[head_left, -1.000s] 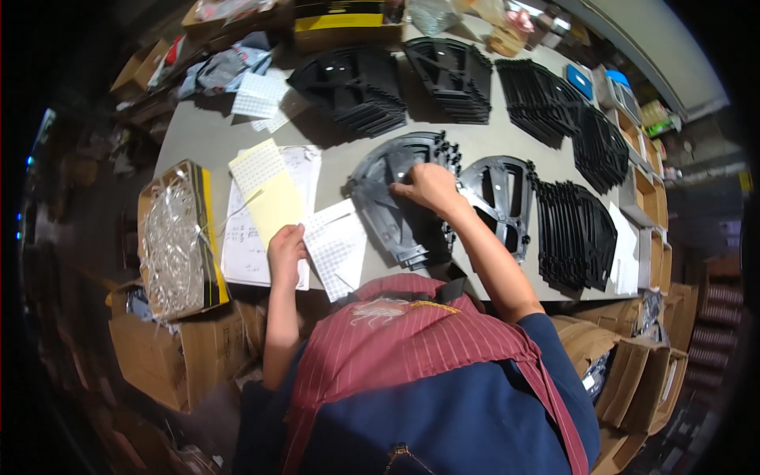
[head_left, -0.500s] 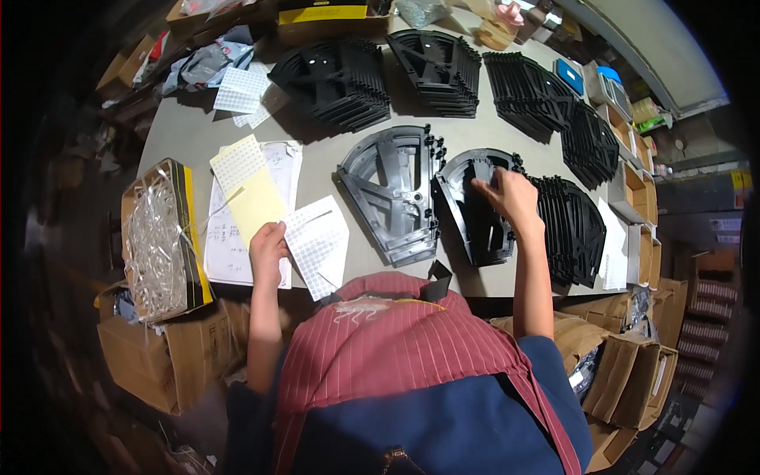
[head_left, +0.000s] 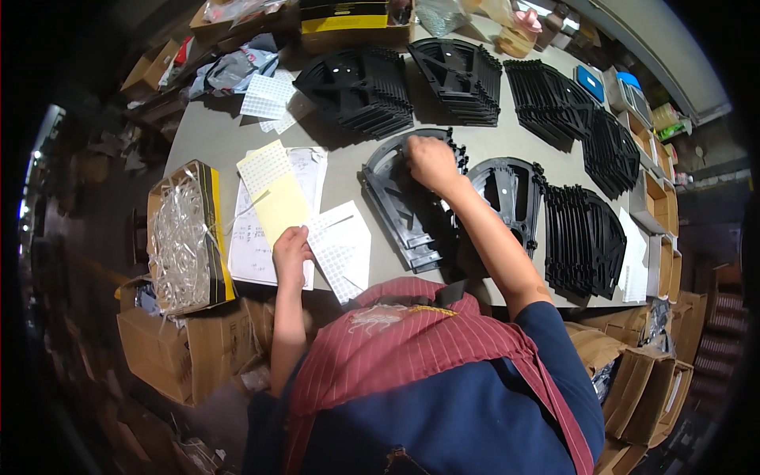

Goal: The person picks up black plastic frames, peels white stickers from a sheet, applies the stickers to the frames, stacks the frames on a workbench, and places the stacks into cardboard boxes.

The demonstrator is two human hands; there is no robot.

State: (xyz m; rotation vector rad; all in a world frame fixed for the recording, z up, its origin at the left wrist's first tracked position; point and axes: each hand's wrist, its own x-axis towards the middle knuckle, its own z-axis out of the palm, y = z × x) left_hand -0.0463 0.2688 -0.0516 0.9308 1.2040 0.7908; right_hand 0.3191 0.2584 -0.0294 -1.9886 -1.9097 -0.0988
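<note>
My right hand (head_left: pixel 431 162) reaches forward, its fingers curled down on the upper rim of a stack of black fan-shaped plastic parts (head_left: pixel 404 214) lying flat on the grey table (head_left: pixel 206 134). A second such stack (head_left: pixel 507 194) lies just to its right. My left hand (head_left: pixel 291 252) rests near the table's front edge with its fingers bent on the lower end of a yellow sheet with a white dotted sticker grid (head_left: pixel 273 190). A white sheet of small stickers (head_left: pixel 342 249) lies right beside that hand, over printed papers (head_left: pixel 253 245).
Several rows of upright black parts (head_left: pixel 582 237) stand at the right and along the back (head_left: pixel 360 87). An open cardboard box of clear plastic strips (head_left: pixel 182 237) sits at the left edge. Cardboard boxes (head_left: pixel 166 340) and small bins (head_left: pixel 633 87) surround the table.
My right hand went from the left flat stack to the right one, then came back to the upper rim of the left stack. My left hand stayed on the yellow sheet.
</note>
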